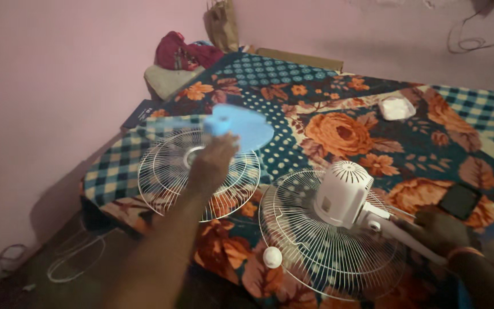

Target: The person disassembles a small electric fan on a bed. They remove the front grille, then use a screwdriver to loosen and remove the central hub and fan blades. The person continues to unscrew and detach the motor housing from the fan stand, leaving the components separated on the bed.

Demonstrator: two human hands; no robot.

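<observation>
My left hand (pixel 215 157) reaches out over a loose white wire fan grille (pixel 161 171) lying flat on the bed and holds a light blue fan blade (pixel 238 126) above it; the blade is blurred. My right hand (pixel 438 229) grips the white neck (pixel 398 232) of a fan whose white motor housing (pixel 344 191) sits on a second wire grille (pixel 315 252), face down on the bedspread. A small white round cap (pixel 272 257) lies on that grille's near edge.
A floral and checked bedspread (pixel 350 126) covers the bed. A white packet (pixel 397 107) lies far right, a dark phone (pixel 458 200) near my right wrist. Red cloth (pixel 181 54) and a pillow (pixel 167 80) are in the corner. Cables (pixel 78 257) lie on the floor at left.
</observation>
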